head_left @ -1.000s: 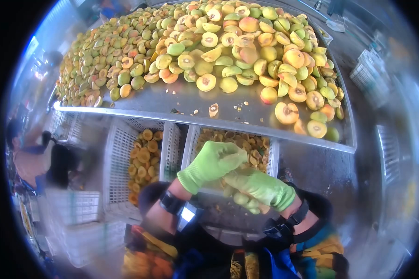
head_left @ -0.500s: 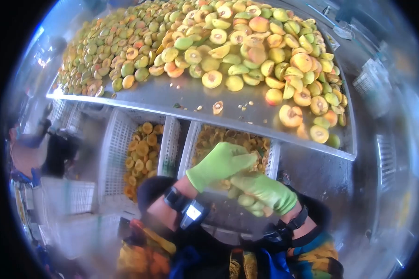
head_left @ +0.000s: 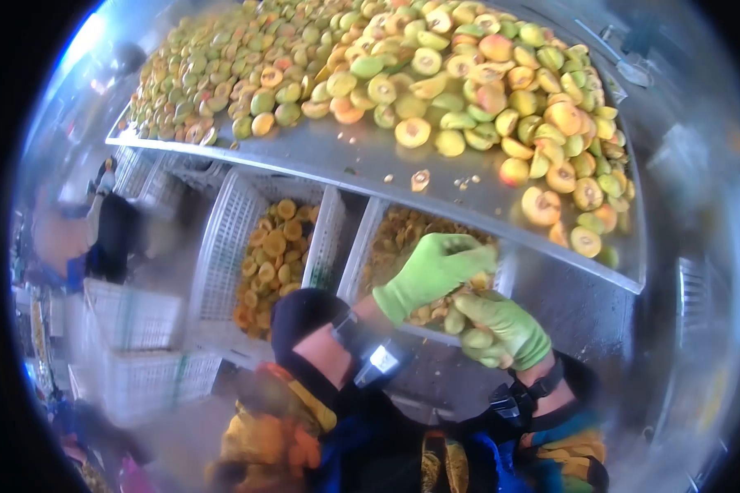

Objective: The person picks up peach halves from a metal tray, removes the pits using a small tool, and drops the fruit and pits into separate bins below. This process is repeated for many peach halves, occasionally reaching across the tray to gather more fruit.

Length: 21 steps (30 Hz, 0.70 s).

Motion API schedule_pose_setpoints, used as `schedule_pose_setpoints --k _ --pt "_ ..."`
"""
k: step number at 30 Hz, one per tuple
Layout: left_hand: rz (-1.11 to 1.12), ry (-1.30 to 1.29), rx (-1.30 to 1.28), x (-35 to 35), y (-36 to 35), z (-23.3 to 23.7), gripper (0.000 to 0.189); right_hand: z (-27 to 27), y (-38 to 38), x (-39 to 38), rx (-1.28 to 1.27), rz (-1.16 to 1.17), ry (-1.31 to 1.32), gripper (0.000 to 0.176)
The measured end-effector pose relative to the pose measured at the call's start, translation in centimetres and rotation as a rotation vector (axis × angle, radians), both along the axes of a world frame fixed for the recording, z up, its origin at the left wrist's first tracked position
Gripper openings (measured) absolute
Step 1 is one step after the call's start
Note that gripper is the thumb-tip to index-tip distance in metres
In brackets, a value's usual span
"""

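Note:
My left hand (head_left: pixel 437 273), in a light green glove, reaches across with its fingers bent together over my right hand; whatever its fingertips pinch is hidden. My right hand (head_left: pixel 505 327), gloved the same, has its fingers curled. A small yellowish piece of fruit, seemingly a peach half (head_left: pixel 478 281), shows between the two hands at the right thumb and fingers. Both hands are above a white crate (head_left: pixel 360 246) holding brownish-yellow fruit pieces or pits, too blurred to tell apart.
A metal table (head_left: pixel 321 152) ahead bears a large heap of cut peaches (head_left: pixel 411 131), with loose pits near its raised edge. Left of my hands stands a white crate (head_left: pixel 222 238) of pitted halves. More crates (head_left: pixel 140 378) and another person (head_left: pixel 115 238) are farther left.
The view has shifted, so table and crates sit lower at right and higher at left. Both hands stay close together over the crate, the left fingers still bent above the right hand.

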State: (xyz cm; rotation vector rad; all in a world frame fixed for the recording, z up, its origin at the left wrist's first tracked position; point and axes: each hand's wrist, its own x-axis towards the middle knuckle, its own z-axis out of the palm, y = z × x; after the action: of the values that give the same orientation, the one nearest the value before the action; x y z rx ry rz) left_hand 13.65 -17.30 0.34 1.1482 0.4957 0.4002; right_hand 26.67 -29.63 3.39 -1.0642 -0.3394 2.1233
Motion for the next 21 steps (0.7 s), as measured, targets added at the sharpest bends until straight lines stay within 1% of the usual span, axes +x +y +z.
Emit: schedule_pose_setpoints --k 1,2,3,4,5,6,7,8,9,10,11,12,13,15,16,17,19,20,21 --pt "0.15 -0.081 -0.126 0.4 -0.5 0.4 0.03 0.4 0.0 -0.1 0.02 -0.015 -0.015 0.035" --pt "0.33 -0.042 -0.186 0.9 -1.0 1.0 0.031 0.9 0.2 -0.6 0.068 -0.042 -0.127 0.035" --pt "0.319 -0.052 -0.169 1.1 -1.0 1.1 0.031 1.2 0.5 -1.1 0.112 -0.069 -0.234 0.035" --pt "0.384 -0.062 -0.212 1.1 -0.9 0.8 0.031 1.3 0.6 -1.1 0.125 -0.034 -0.274 0.044" --pt "0.451 -0.069 -0.255 1.1 -0.7 0.4 0.031 1.8 0.7 -1.4 0.138 -0.041 -0.274 0.044" --pt "0.524 -0.083 -0.262 1.4 -0.6 0.4 0.032 2.4 0.9 -1.9 0.151 -0.042 -0.347 0.043" --pt "0.521 -0.085 -0.249 1.4 -0.5 0.4 0.032 2.8 1.0 -2.3 0.161 -0.043 -0.421 0.043" --pt "0.546 -0.149 -0.3 1.2 -0.3 0.3 0.032 3.1 1.1 -2.7 0.128 -0.036 -0.471 0.043" --pt "0.573 -0.215 -0.35 1.0 -0.2 0.4 0.032 3.2 1.1 -3.1 0.139 -0.039 -0.469 0.043" --pt "0.584 -0.141 -0.257 0.7 0.0 0.2 0.048 3.3 1.0 -3.6 0.189 -0.054 -0.564 0.039" --pt "0.584 -0.145 -0.244 0.4 0.2 0.1 0.048 3.3 0.6 -3.9 0.241 -0.069 -0.66 0.036" --pt "0.584 -0.237 -0.389 -0.1 0.5 0.5 0.049 1.3 0.3 -4.2 0.396 -0.129 -0.71 0.028" --pt "0.581 -0.327 -0.533 -0.8 0.9 0.8 0.049 1.3 0.1 -4.4 0.411 -0.129 -0.706 0.028" --pt "0.57 -0.326 -0.449 -2.7 1.7 1.6 0.049 1.6 -0.2 -4.9 0.958 -0.361 -1.202 0.027" --pt "0.599 -0.369 -0.478 -3.6 1.7 2.4 0.048 0.5 0.6 -4.7 1.073 -0.513 -1.24 0.035" --pt "0.627 -0.408 -0.509 -4.6 1.7 2.9 0.048 0.1 0.5 -3.6 0.901 -0.325 -1.36 0.028" --pt "0.69 -0.438 -0.386 -8.4 2.5 2.0 0.046 -4.5 1.5 -1.1 0.42 0.029 -1.444 0.026" --pt "0.723 -0.416 -0.199 -10.6 2.4 2.9 0.042 -4.5 1.3 -1.1 0.41 0.01 -1.441 0.026" --pt "0.844 -0.285 -0.113 -12.5 3.2 4.5 0.036 -4.6 1.0 -1.2 0.543 -0.031 -1.614 0.026"
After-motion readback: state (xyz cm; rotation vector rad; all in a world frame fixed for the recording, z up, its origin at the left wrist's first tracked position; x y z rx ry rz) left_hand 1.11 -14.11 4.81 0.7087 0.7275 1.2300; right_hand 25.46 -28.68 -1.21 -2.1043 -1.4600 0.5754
